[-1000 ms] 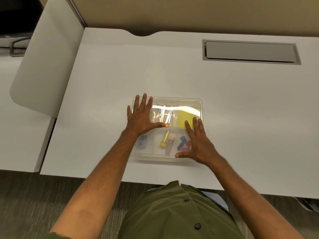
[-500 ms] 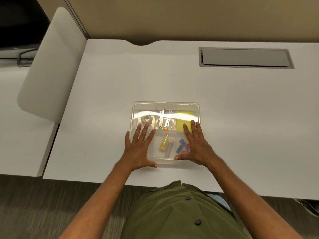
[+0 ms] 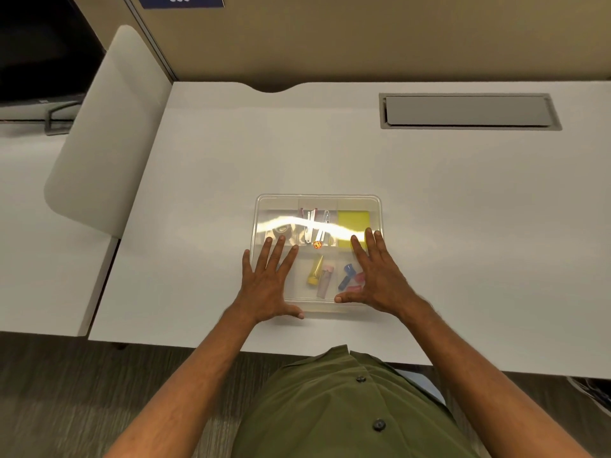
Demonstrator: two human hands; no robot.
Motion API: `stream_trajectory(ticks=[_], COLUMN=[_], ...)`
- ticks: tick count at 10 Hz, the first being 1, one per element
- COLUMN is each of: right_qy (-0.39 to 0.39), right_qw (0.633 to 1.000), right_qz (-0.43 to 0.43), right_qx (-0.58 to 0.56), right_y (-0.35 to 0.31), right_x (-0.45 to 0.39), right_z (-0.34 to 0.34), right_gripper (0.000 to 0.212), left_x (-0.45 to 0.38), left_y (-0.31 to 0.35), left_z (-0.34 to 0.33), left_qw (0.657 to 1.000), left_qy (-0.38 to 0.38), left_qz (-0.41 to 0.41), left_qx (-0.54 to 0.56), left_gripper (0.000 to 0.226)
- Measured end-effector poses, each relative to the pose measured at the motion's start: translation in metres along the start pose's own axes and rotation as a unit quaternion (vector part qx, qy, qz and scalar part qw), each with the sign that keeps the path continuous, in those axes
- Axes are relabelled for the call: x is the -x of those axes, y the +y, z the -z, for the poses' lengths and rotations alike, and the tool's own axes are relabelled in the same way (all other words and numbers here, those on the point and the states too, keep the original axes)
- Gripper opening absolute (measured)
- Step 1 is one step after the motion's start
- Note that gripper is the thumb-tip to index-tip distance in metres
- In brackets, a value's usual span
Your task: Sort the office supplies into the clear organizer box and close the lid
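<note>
The clear organizer box [image 3: 319,200] lies near the front of the white desk with its lid on. Through the lid I see a yellow sticky-note pad [image 3: 353,223], white clips [image 3: 315,226], a tape roll [image 3: 281,231], a yellow tube [image 3: 314,271], a pink tube [image 3: 325,281] and a blue piece [image 3: 346,276]. My left hand [image 3: 268,285] rests flat on the lid's near left corner, fingers spread. Flat on the near right part of the lid is my right hand [image 3: 380,279], covering some red pieces. Neither hand holds anything.
The white desk [image 3: 429,206] has a grey cable hatch [image 3: 469,110] at the back right. A tan partition wall stands behind. A white side panel [image 3: 109,133] stands at the left, with a lower white surface beyond it. My green shirt is at the desk's front edge.
My left hand slid from the far left of the lid to its near left corner. My right hand stayed flat on the near right. The view tilted up slightly.
</note>
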State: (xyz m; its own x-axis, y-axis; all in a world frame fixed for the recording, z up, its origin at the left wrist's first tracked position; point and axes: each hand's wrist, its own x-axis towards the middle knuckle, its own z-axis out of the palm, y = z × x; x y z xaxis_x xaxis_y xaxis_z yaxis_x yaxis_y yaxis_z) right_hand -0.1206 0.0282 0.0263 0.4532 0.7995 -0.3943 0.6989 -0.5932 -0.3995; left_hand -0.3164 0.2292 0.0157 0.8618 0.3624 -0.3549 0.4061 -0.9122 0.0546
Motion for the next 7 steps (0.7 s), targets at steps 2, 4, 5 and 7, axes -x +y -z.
stream_trajectory(ticks=[2,4,5,7], right_qy=[0.073,0.211,0.24,0.221], right_qw=[0.997,0.977,0.97,0.971], right_qz=[-0.004,0.004,0.013,-0.016], right_qx=[-0.014,-0.013,0.029,0.091], right_y=[0.001,0.005,0.004,0.007], right_x=[0.0,-0.016,-0.023,-0.036], right_z=[-0.001,0.008,0.021,0.042], right_gripper=[0.119,0.077,0.074,0.079], left_x=[-0.003,-0.036,-0.051,-0.07], left_y=[0.006,0.015,0.016,0.009], left_z=[0.007,0.026,0.04,0.057], left_qw=[0.997,0.989,0.987,0.983], left_qy=[0.037,0.12,0.14,0.179], left_qz=[0.023,0.048,0.039,0.019], left_qx=[0.062,0.065,0.062,0.014], left_gripper=[0.114,0.094,0.092,0.089])
